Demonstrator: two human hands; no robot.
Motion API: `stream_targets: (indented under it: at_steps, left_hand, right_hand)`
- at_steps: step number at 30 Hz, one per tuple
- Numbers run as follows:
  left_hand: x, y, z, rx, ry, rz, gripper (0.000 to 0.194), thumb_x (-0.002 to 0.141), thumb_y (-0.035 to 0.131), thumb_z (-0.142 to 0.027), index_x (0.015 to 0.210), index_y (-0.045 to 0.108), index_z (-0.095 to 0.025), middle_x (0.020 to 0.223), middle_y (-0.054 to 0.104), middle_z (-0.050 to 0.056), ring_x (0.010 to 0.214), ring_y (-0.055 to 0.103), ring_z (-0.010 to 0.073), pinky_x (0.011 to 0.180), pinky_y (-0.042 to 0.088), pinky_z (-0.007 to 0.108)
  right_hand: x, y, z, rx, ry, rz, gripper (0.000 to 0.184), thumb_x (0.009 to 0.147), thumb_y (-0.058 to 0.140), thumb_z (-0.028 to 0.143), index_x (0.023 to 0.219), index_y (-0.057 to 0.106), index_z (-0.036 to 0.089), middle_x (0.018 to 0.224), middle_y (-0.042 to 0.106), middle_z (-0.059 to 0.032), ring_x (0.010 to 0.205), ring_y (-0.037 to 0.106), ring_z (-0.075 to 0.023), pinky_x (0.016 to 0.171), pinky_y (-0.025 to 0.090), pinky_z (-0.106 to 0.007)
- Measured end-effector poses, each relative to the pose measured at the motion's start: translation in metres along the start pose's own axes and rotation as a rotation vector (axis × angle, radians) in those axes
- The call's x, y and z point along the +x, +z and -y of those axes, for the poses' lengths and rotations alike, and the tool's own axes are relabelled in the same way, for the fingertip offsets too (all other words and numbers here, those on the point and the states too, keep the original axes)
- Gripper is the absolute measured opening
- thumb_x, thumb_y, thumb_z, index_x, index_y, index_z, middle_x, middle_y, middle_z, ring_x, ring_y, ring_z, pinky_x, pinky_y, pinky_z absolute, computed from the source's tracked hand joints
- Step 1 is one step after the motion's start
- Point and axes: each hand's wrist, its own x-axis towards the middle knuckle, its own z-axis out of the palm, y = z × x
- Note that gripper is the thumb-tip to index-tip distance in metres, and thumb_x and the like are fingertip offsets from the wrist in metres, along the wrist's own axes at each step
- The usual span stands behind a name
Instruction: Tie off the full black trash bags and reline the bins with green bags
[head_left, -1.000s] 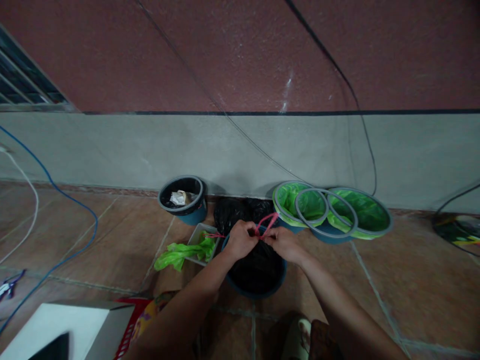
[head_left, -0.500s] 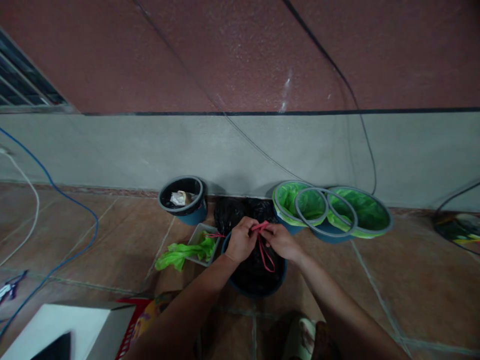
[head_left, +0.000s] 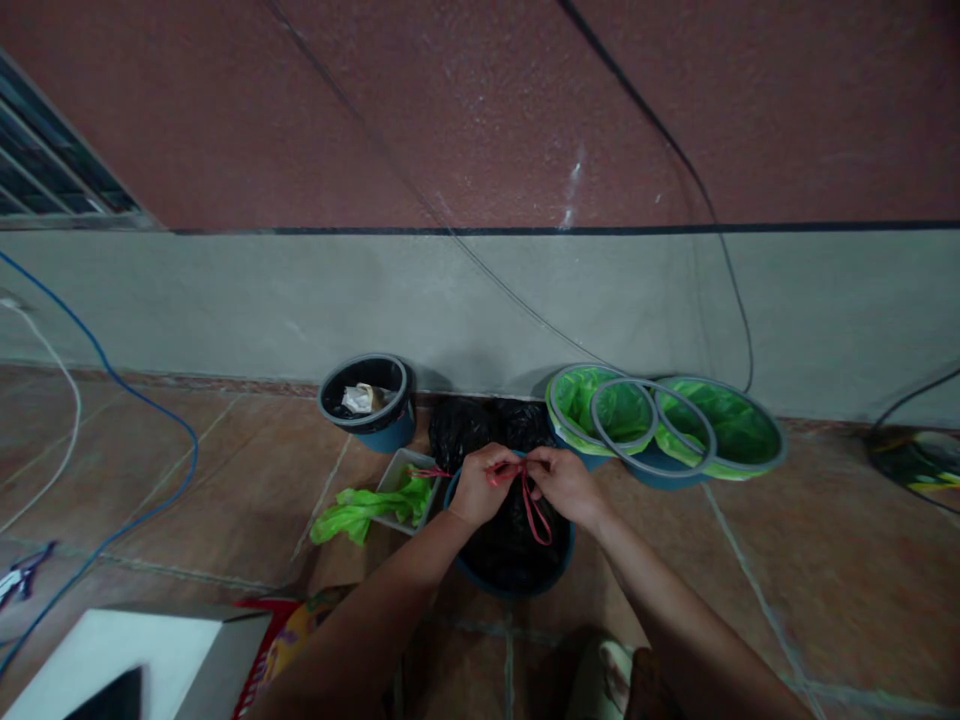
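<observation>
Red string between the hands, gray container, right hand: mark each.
Red string [head_left: 526, 492]: head view, upper part of hanging loop.
Gray container [head_left: 394, 472]: head view, bare inside, upper left.
Right hand [head_left: 565, 486]: head view, back of hand.

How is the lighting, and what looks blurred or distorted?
Head view: dim light, with soft shadows low on the grey wall; head view, centre: the red tie lacks sharpness and the black bag beneath fades into darkness; head view: the rightmost green-lined bin looks stretched, perhaps by the lens.

The left hand [head_left: 481, 488] and right hand [head_left: 564, 484] hide part of the string [head_left: 528, 500]. The bottom edge cuts off the box [head_left: 161, 650].
</observation>
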Motion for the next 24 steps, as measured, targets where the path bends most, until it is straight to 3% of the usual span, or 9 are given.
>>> stream_targets:
  at_steps: [8, 15, 24]
  left_hand:
    - [0.0, 0.003, 0.006, 0.055, -0.054, 0.022, 0.015, 0.084, 0.061, -0.011, 0.074, 0.07, -0.018, 0.076, 0.07, 0.002, 0.074, 0.064, 0.0137, 0.072, 0.05, 0.024]
    - [-0.003, 0.0, 0.005, 0.169, -0.098, 0.053, 0.016, 0.084, 0.062, -0.013, 0.074, 0.072, -0.019, 0.077, 0.074, 0.002, 0.073, 0.066, 0.0144, 0.074, 0.051, 0.025]
    - [-0.007, -0.008, 0.007, 0.31, -0.2, 0.155, 0.014, 0.081, 0.061, -0.016, 0.07, 0.071, -0.02, 0.073, 0.072, 0.0, 0.072, 0.065, 0.0149, 0.074, 0.049, 0.026]
  right_hand:
    - [-0.004, -0.001, 0.008, -0.221, 0.029, -0.069, 0.026, 0.091, 0.043, 0.021, 0.085, 0.068, 0.019, 0.057, 0.066, 0.0005, 0.051, 0.062, -0.0136, 0.056, 0.044, -0.023]
    - [-0.001, -0.001, -0.003, -0.6, -0.036, -0.129, 0.028, 0.095, 0.043, 0.02, 0.091, 0.071, 0.016, 0.08, 0.075, -0.0083, 0.076, 0.07, -0.0182, 0.071, 0.045, -0.026]
    - [-0.001, -0.001, -0.011, -0.801, 0.1, -0.099, 0.03, 0.098, 0.041, 0.024, 0.097, 0.07, 0.016, 0.091, 0.076, -0.0143, 0.086, 0.072, -0.0232, 0.072, 0.046, -0.029]
